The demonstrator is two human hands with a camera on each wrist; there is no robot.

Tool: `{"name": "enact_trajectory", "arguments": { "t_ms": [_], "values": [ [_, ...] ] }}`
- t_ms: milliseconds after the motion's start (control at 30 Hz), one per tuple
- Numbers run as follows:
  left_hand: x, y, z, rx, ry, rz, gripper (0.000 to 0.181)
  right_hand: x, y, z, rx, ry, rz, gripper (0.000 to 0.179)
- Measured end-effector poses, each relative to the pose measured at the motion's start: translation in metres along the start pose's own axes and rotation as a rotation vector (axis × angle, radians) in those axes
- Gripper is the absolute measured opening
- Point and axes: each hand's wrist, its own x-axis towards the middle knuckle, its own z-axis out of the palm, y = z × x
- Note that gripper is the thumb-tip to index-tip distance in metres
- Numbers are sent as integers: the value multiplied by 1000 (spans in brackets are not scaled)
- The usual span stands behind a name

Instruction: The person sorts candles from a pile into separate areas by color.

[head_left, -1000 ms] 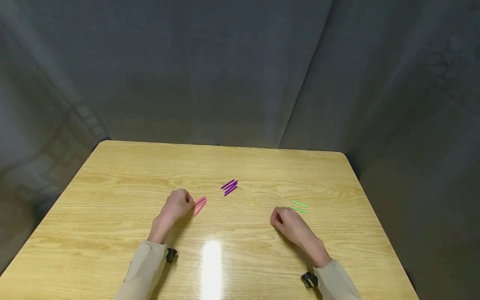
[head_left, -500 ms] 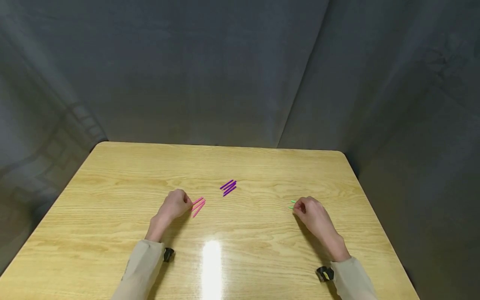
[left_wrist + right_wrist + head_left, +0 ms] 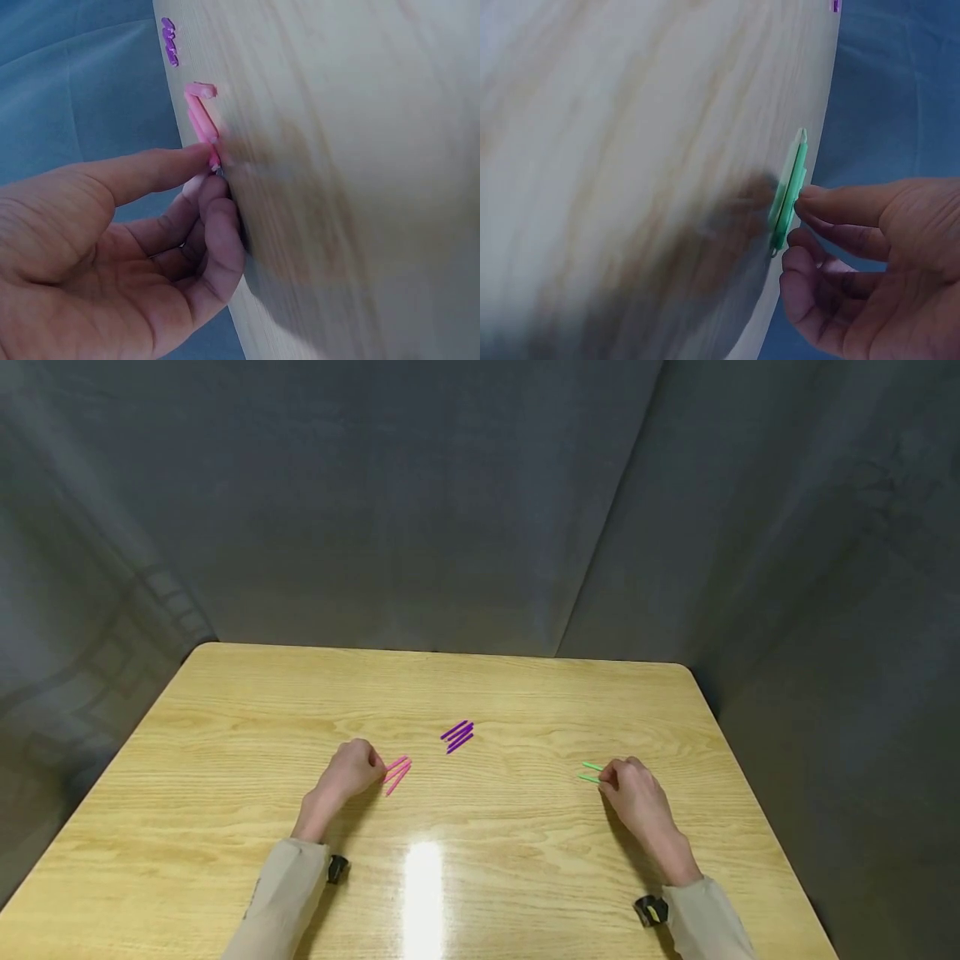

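Note:
In the head view, my left hand (image 3: 352,771) is at the left ends of three thin pink sticks (image 3: 400,777) lying fanned on the wooden table. The left wrist view has its thumb and index finger pinching the near end of a pink stick (image 3: 202,124). My right hand (image 3: 637,797) reaches to two green sticks (image 3: 589,778), covering their right ends. Seen from the right wrist, thumb and index fingertip sit right beside the green sticks (image 3: 789,199), with a gap between these loosely bent fingers. Whether they grip a stick is hard to see.
Several purple sticks (image 3: 459,737) lie side by side near the table's middle, beyond both hands. The light wooden table (image 3: 517,877) has a bright reflection at its front. Grey curtains (image 3: 420,510) hang behind and along the sides.
My right hand has moved right and away from me to the green sticks, then drawn slightly back, showing more of them. The left hand stays almost still at the pink sticks.

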Motion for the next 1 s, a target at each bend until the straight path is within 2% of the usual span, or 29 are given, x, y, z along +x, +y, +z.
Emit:
{"name": "enact_trajectory", "arguments": {
  "t_ms": [267, 500, 633, 833, 1000],
  "values": [
    [0, -1, 0, 11, 17, 43, 34, 0, 2, 2, -25, -23, 24, 9],
    [-1, 0, -1, 3, -16, 18, 26, 1, 0, 5, -29, -55, 17, 10],
    [-2, 0, -1, 16, -14, 20, 22, 2, -5, 7, -22, -68, 3, 11],
    [-2, 0, -2, 2, -12, 37, 30, 6, -19, 9, -15, -74, -42, 17],
    [-2, 1, -2, 4, -11, 47, 29, 11, -33, 11, 6, -95, -59, 16]
  ]
}}
